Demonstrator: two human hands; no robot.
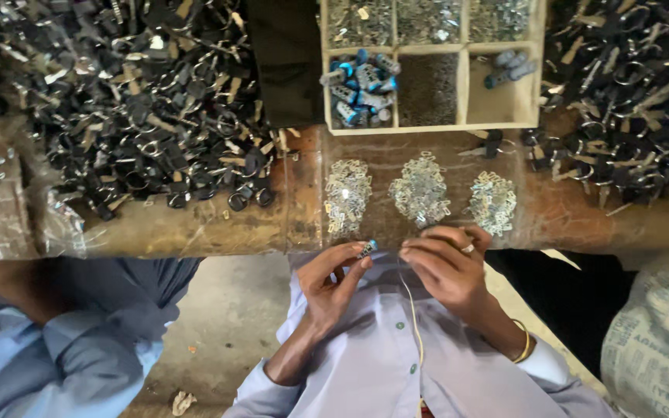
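Worn wooden bench [195, 228] runs across the view, its near edge just above your hands. Your left hand [334, 279] pinches a small blue-and-silver clip [368, 248] between thumb and fingertips. Your right hand [447, 267] is curled narrow beside it, a ring on one finger; whether it holds anything, I cannot tell. Three small piles of silver parts [421, 190] lie in a row along the near edge, just beyond your hands. Behind them sits a wooden tray [464, 85] with six compartments: three at the back hold silver bits, one holds blue clips [361, 89], one dark bits, one a few grey pieces [509, 68]. Two heaps of black tags with rings [141, 101] fill the far left and far right corners. Another person's blue sleeve [56, 348] shows at lower left.
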